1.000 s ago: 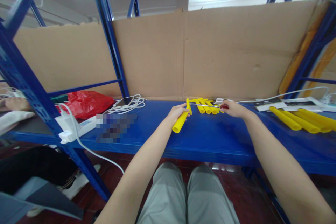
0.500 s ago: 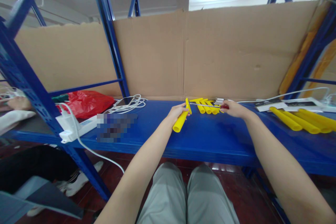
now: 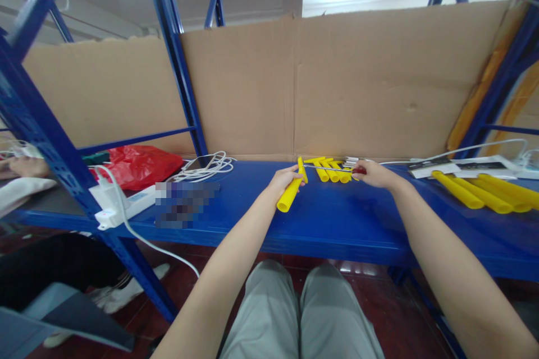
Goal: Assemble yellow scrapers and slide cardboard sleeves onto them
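Note:
My left hand (image 3: 285,180) is closed around a yellow T-shaped piece (image 3: 288,196), its open tube end towards me and its crossbar at the far end. My right hand (image 3: 370,174) grips the dark red handle of a screwdriver (image 3: 332,168). The thin metal shaft points left and its tip meets the crossbar of the yellow piece. Just behind the shaft, several more yellow T-shaped pieces (image 3: 322,173) lie side by side on the blue shelf (image 3: 328,221).
Yellow tubes (image 3: 458,190) lie at the right beside printed papers (image 3: 433,168). To the left are a red bag (image 3: 143,167), coiled white cables (image 3: 214,165) and a white power strip (image 3: 141,200). Cardboard (image 3: 357,84) stands behind. Another person's hand (image 3: 28,166) shows at far left.
My hands, the yellow piece and the screwdriver look almost unmoved. At the far left, the other person's hand and shoe have shifted slightly.

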The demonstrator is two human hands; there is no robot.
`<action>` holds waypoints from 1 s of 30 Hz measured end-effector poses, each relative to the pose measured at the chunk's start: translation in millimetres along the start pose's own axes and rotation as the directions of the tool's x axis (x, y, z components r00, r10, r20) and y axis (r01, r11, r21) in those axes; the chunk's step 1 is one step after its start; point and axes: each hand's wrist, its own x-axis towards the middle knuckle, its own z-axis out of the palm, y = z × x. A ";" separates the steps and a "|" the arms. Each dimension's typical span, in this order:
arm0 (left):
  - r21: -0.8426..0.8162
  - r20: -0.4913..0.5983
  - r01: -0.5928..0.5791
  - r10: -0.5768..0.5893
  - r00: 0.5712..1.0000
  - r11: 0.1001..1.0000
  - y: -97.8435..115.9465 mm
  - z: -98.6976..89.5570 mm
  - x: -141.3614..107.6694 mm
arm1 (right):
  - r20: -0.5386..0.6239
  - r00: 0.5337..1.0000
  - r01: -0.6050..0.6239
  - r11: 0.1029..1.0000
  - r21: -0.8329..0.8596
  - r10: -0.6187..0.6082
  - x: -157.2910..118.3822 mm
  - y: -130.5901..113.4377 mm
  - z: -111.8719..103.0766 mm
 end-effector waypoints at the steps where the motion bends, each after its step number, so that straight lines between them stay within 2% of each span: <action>1: 0.001 0.000 -0.001 0.001 1.000 1.000 0.3 0.3 -0.4 | 0.002 1.000 -0.004 1.000 0.003 0.004 -0.3 -0.9 -0.4; 7: 0.028 -0.015 -0.007 0.007 1.000 1.000 1.9 2.3 -4.2 | -0.011 1.000 0.013 1.000 -0.004 -0.013 -0.1 1.5 0.0; 13: 0.122 -0.093 -0.034 0.046 0.995 0.992 0.5 2.0 -4.4 | -0.058 0.997 0.057 0.998 -0.013 -0.058 -0.3 1.5 -0.2; 21: 0.175 -0.160 -0.024 0.052 0.986 0.984 1.3 -1.6 0.2 | 0.011 0.981 0.191 0.981 0.036 -0.191 -8.3 -19.3 -16.4; 27: 0.139 -0.200 -0.025 0.052 0.978 0.990 4.2 -1.7 -3.1 | 0.120 0.973 0.181 0.976 0.119 -0.195 -12.7 -27.8 -19.7; 30: 0.151 -0.207 -0.028 0.059 0.976 0.988 5.4 -1.6 -5.0 | 0.134 0.977 0.144 0.978 0.150 -0.165 -12.9 -30.9 -17.5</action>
